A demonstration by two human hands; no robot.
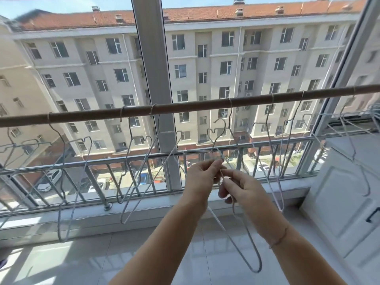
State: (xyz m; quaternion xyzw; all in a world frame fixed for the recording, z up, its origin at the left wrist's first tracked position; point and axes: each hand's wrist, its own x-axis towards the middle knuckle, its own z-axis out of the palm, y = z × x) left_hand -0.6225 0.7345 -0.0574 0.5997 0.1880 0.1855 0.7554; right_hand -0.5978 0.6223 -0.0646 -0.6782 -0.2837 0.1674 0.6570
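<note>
Left hand (pixel 202 177) and right hand (pixel 240 189) both pinched one hanger (pixel 243 238) below the rod (pixel 185 108); next move probably needed its hook lifted over a free stretch.

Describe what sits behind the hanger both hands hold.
Behind the hanger, pinched by the left hand and right hand, show the floor tiles, window sill and railing. The hands cover the hanger's top.

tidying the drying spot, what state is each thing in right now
rod: level, in place
rod hangers: hung on the rod, bare
held hanger: off the rod, bare
left hand: pinches the held hanger
right hand: grips the held hanger
cabinet door: shut
</note>
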